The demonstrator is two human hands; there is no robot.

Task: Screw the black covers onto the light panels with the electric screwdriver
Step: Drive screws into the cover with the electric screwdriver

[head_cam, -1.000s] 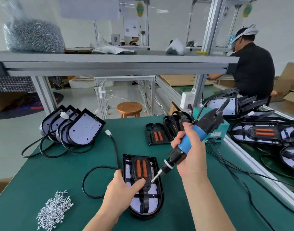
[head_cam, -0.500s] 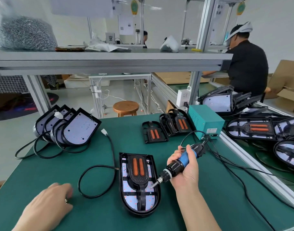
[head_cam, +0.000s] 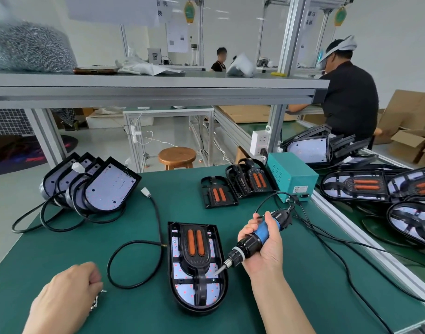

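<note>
Carrying everything is the green table (head_cam: 139, 237), and the landmark on it is the light panel (head_cam: 180, 307), lying flat at the near middle with its rounded end toward the person. Beyond that panel to the left leans a stack of bare panels (head_cam: 105, 186). Beyond it to the right sits a teal power box (head_cam: 291, 179), with spare covers (head_cam: 218, 195) between box and panel. On the panel lies the black cover (head_cam: 195, 247), orange strips up, seated inside the rim. Just right of the panel, the right hand (head_cam: 267, 251) is wrapped round the electric screwdriver (head_cam: 257, 239). Its bit slants down at the panel's right side beside the cover's narrow stem; whether a screw sits under the tip is too small to tell. Left of the panel and well apart from it, the left hand (head_cam: 64, 292) is curled over a few screws (head_cam: 97, 301) that peek out beneath its fingers. The step looks like fetching a screw for the next hole. The left hand must carry one to the cover and stand it straight under the bit before driving.
</note>
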